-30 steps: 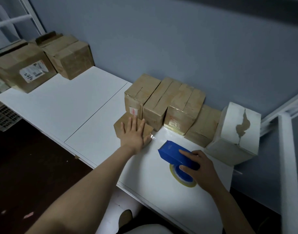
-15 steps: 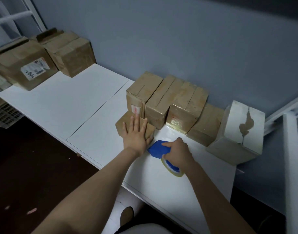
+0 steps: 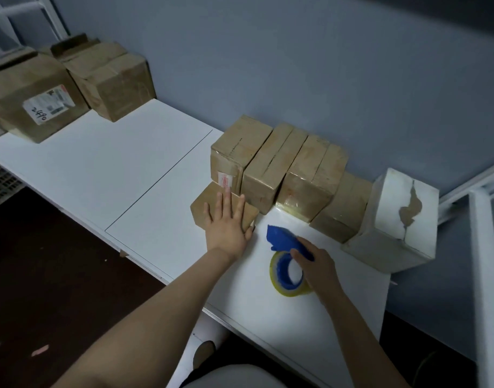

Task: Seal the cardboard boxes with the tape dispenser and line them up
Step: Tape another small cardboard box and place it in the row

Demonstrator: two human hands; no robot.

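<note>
A small flat cardboard box lies on the white table, in front of a row of taped brown boxes along the wall. My left hand presses flat on the small box with straight fingers. My right hand grips the blue tape dispenser by its handle, just right of the small box. Its roll of clear yellowish tape hangs close above the table.
A white box with a torn side stands at the right end of the row. Two larger brown boxes sit at the far left of the table. A white metal frame rises on the right.
My right hand swung the dispenser toward the small box, then drew it back to the right and tilted it so the roll faces up. My left hand stayed on the box.
</note>
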